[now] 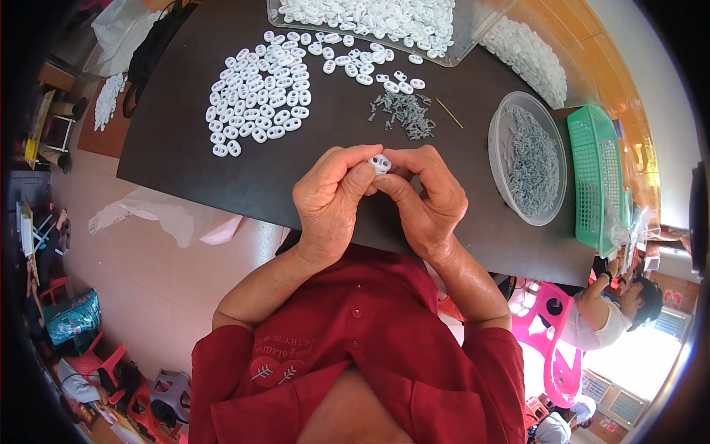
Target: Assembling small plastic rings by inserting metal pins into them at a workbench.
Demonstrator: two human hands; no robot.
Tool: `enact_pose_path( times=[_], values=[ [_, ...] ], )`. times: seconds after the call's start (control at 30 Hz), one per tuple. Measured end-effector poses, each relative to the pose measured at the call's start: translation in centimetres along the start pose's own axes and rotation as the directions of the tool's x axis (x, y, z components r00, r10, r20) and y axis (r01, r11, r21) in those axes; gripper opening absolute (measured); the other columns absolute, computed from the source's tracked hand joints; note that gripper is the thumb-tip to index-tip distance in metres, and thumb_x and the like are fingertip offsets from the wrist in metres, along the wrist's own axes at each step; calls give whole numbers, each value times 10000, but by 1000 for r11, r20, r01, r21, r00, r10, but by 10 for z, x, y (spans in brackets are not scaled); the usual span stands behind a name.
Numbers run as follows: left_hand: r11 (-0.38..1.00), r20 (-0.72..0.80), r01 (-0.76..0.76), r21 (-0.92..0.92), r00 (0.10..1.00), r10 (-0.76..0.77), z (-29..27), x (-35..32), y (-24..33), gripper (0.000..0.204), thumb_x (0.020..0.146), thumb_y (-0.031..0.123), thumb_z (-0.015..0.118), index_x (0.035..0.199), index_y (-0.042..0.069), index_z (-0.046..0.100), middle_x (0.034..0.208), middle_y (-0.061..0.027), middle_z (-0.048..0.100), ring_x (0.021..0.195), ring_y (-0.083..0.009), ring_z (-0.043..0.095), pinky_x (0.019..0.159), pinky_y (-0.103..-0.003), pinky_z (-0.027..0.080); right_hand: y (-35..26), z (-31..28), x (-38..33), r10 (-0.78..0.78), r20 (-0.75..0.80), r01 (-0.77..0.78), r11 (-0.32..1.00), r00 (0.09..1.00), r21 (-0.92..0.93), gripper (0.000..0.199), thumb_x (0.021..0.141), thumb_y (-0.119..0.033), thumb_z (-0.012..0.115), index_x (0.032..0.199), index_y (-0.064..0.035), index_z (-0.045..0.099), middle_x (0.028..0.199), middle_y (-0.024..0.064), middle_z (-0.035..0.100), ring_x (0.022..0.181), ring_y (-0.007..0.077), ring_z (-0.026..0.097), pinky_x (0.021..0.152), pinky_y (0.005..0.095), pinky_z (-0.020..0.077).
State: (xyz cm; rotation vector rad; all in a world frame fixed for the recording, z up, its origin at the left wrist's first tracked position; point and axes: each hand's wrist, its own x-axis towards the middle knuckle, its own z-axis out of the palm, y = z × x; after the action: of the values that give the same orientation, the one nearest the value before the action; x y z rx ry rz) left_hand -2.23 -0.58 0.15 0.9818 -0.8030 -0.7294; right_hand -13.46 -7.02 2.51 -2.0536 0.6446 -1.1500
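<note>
A small white oval plastic piece with two holes (380,163) is pinched between the fingertips of my left hand (333,194) and my right hand (427,194), just above the table's near edge. Both thumbs press at its lower side, and the fingers partly cover it. Beyond my hands lies a loose pile of small grey pins (405,113), with a thin yellowish stick (450,113) beside it. Many like white ovals (259,95) are spread at the left of the table, and more lie scattered (362,63) farther back.
On the dark table (177,148), a clear bin (462,55) of white pieces stands at the back. To the right are a round tub (497,174) of grey pins, a green basket (592,177) and a heap of white pieces (525,59). A person (610,314) sits near a pink chair (540,333).
</note>
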Motion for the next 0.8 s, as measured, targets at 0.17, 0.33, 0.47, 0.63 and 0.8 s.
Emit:
enact_pose_path(
  times=[0.17, 0.33, 0.47, 0.63, 0.8],
  values=[
    [999, 1, 53, 3, 999, -53, -1, 2, 5, 186, 882, 6, 557, 1056, -33, 610, 834, -30, 544, 679, -69, 523, 603, -184, 452, -3, 3, 1, 106, -29, -103, 991, 994, 89, 259, 736, 66, 664, 989, 26, 626, 845, 64, 589, 679, 94, 542, 619, 214, 435],
    [998, 56, 56, -28, 997, -55, -4, 2, 11, 239, 898, 66, 560, 1105, -48, 595, 882, -35, 571, 733, -72, 499, 647, -191, 424, -3, 1, 1, 21, 7, -21, 1000, 1000, -2, 251, 748, 57, 659, 995, 27, 624, 871, 70, 589, 700, 102, 544, 628, 220, 440],
    [1000, 84, -8, 24, 996, 6, -5, 4, 7, 243, 888, 27, 558, 1124, -21, 595, 852, -27, 547, 719, -66, 498, 634, -183, 429, -5, 4, 0, 35, 7, -35, 999, 999, -7, 251, 761, 36, 661, 1008, 26, 619, 872, 69, 590, 692, 103, 538, 624, 222, 438],
    [995, 24, -82, 58, 996, 80, -2, 1, 5, 227, 895, 35, 552, 1108, -24, 606, 859, -23, 555, 731, -64, 493, 629, -186, 418, -7, 10, -2, -21, -30, 19, 999, 999, -47, 227, 796, -9, 652, 1015, 22, 602, 832, 65, 579, 671, 108, 528, 610, 224, 434],
    [993, -37, -49, -112, 998, 45, 5, -3, 4, 221, 913, 48, 533, 1113, -33, 583, 876, -20, 565, 737, -61, 494, 658, -181, 424, -8, 17, -3, -49, -78, 40, 994, 996, -105, 188, 812, -16, 634, 994, 21, 600, 817, 66, 575, 674, 113, 529, 605, 229, 436]
  ],
)
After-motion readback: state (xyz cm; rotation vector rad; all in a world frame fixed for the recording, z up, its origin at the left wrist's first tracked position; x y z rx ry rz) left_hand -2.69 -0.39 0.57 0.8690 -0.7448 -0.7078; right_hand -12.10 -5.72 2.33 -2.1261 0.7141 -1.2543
